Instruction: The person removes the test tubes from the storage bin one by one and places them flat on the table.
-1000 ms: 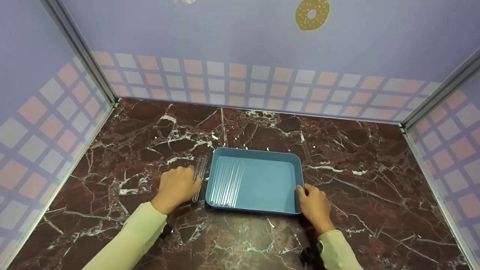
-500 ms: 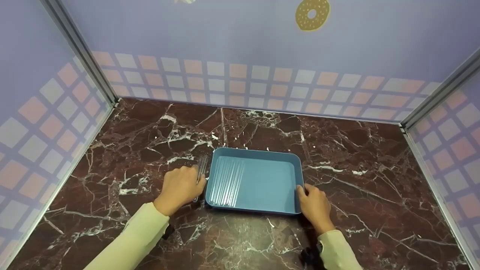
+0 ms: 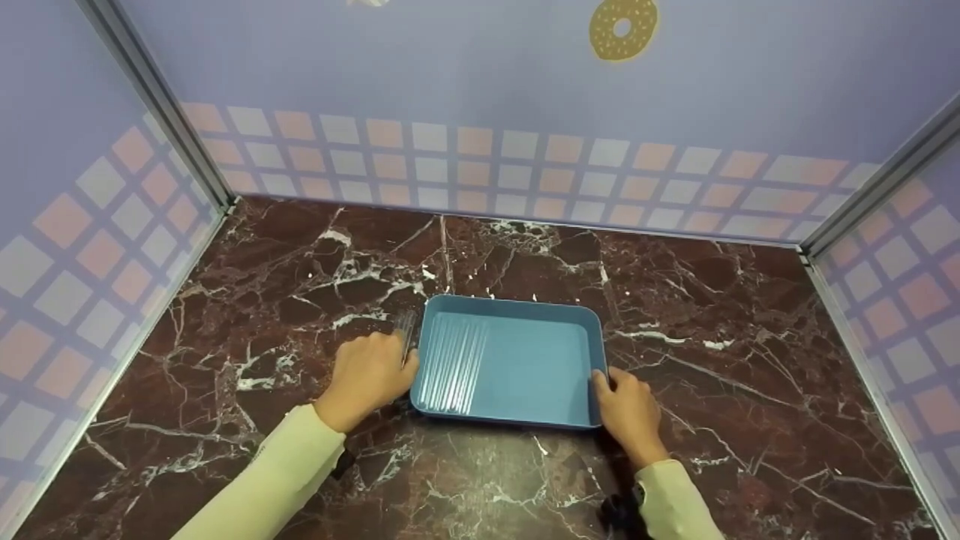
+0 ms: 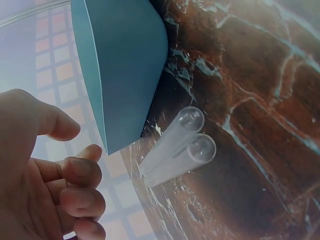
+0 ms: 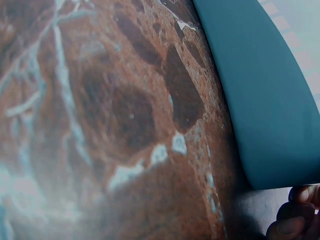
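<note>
A shallow blue tray (image 3: 536, 367) lies on the marble-patterned surface, with several clear tubes (image 3: 452, 367) side by side along its left part. Two more clear round-ended test tubes (image 4: 181, 161) rest on the surface just outside the tray's left wall. My left hand (image 3: 373, 373) is over these two, partly hiding them in the head view. In the left wrist view its fingers (image 4: 82, 200) are loosely curled, thumb apart, and nothing is between them. My right hand (image 3: 628, 405) pinches the tray's right wall, thumb inside the rim.
Purple panels with pink and white squares (image 3: 475, 173) enclose the surface at the back, left and right. Small white specks (image 3: 428, 274) are scattered behind the tray. Grey metal posts (image 3: 885, 180) stand at both back corners.
My left hand has shifted a little to the right, closer to the tray's left wall, covering more of the two tubes. The right hand and tray have stayed in place.
</note>
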`<state>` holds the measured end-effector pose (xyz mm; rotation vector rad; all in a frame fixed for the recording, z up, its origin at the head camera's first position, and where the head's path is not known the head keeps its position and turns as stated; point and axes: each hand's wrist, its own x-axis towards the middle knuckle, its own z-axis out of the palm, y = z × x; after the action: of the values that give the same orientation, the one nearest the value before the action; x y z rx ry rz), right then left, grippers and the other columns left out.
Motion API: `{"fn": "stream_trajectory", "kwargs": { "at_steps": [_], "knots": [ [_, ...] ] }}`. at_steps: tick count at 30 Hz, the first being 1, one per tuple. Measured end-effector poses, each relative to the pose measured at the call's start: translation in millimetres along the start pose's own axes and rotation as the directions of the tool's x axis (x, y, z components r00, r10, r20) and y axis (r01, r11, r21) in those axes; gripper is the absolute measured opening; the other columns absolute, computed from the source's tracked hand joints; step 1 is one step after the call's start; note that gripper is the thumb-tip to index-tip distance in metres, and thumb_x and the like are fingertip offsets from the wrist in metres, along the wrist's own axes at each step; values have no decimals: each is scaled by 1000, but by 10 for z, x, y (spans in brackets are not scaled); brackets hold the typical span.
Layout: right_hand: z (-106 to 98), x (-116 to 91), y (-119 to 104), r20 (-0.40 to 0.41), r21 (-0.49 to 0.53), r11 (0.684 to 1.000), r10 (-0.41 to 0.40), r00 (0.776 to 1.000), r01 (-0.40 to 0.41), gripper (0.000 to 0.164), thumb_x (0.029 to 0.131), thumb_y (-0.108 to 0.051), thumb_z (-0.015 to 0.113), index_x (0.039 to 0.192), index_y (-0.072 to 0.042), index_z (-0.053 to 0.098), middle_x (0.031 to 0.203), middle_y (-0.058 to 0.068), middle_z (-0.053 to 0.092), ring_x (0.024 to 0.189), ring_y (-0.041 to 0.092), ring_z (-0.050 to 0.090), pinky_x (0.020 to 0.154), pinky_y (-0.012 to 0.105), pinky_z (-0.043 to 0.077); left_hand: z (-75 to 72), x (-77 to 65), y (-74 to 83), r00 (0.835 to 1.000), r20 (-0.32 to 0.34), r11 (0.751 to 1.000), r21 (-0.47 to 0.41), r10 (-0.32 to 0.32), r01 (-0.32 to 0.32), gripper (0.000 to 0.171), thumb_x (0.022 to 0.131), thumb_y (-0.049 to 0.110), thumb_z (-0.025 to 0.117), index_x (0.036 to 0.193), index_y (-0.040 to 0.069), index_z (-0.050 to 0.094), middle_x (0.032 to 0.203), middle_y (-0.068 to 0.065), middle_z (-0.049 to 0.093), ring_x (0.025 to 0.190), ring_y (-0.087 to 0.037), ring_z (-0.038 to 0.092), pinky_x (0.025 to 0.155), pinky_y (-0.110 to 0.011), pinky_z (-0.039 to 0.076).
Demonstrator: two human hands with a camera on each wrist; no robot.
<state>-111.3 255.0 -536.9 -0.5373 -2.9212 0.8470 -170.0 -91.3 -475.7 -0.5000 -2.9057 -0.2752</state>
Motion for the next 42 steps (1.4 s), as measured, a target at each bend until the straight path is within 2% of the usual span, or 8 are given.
{"fn": "stream_trajectory", "kwargs": {
  "at_steps": [3, 8, 10, 13, 20, 26, 32, 42],
  "knots": [
    [-3, -1, 1, 1, 4, 1000, 2, 1000, -2, 37, 98, -39, 48, 75, -10, 55, 97, 20, 69, 94, 44, 65, 68, 54, 43, -1, 5, 19, 1000, 15, 1000, -3, -2, 2, 33, 88, 30, 60, 63, 10, 52, 51, -6, 48, 42, -24, 46, 36, -36, 31],
    [-3, -6, 3, 3, 7, 1000, 3, 1000, -3, 36, 98, -39, 48, 98, -8, 67, 112, 22, 67, 103, 47, 62, 76, 60, 44, 4, 8, 57, 1000, 19, 1000, -4, 12, -12, 36, 89, 30, 60, 61, 12, 48, 49, -3, 44, 41, -22, 42, 36, -35, 30],
    [0, -5, 4, 7, 8, 1000, 5, 1000, -5, 38, 98, -39, 48, 105, -8, 68, 114, 22, 67, 103, 46, 62, 76, 59, 45, 9, 5, 75, 1000, 8, 1000, -5, 24, -24, 35, 88, 30, 61, 61, 11, 49, 49, -4, 44, 40, -21, 42, 35, -36, 30],
    [0, -6, 4, 13, 9, 1000, 7, 1000, -7, 39, 98, -39, 47, 107, -8, 68, 112, 22, 67, 102, 46, 63, 75, 59, 45, 21, 5, 99, 999, -3, 999, -5, 43, -43, 33, 87, 29, 62, 62, 11, 51, 49, -4, 46, 40, -21, 42, 35, -36, 30],
    [1, -2, -2, 2, 11, 1000, 3, 1000, -4, 36, 98, -39, 48, 85, -9, 62, 105, 22, 69, 98, 45, 64, 70, 56, 44, 41, 21, 139, 998, 0, 998, -11, 59, -59, 35, 88, 29, 62, 60, 13, 47, 48, -2, 42, 40, -18, 39, 35, -34, 28],
    [1, -2, 2, -3, 6, 1000, -1, 1000, 1, 35, 98, -39, 48, 90, -9, 65, 110, 23, 68, 101, 46, 63, 72, 58, 45, 43, 36, 166, 998, 2, 998, -25, 64, -64, 38, 88, 27, 62, 58, 15, 42, 48, 2, 33, 42, -15, 32, 36, -31, 22],
    [8, 0, 9, -21, 4, 1000, -8, 1000, 8, 38, 97, -40, 49, 70, -13, 51, 88, 17, 68, 83, 39, 66, 61, 47, 42, 53, 44, 192, 997, -2, 997, -20, 81, -81, 39, 88, 27, 63, 59, 16, 40, 48, 3, 28, 42, -14, 25, 37, -30, 18],
    [14, 3, -1, -11, -7, 1000, 5, 1000, -5, 40, 98, -40, 48, 67, -14, 46, 70, 9, 57, 67, 26, 55, 58, 38, 34, 100, 51, 233, 996, -14, 996, -24, 86, -86, 40, 87, 28, 64, 57, 15, 41, 47, 1, 33, 41, -15, 27, 36, -32, 20]
  ]
}}
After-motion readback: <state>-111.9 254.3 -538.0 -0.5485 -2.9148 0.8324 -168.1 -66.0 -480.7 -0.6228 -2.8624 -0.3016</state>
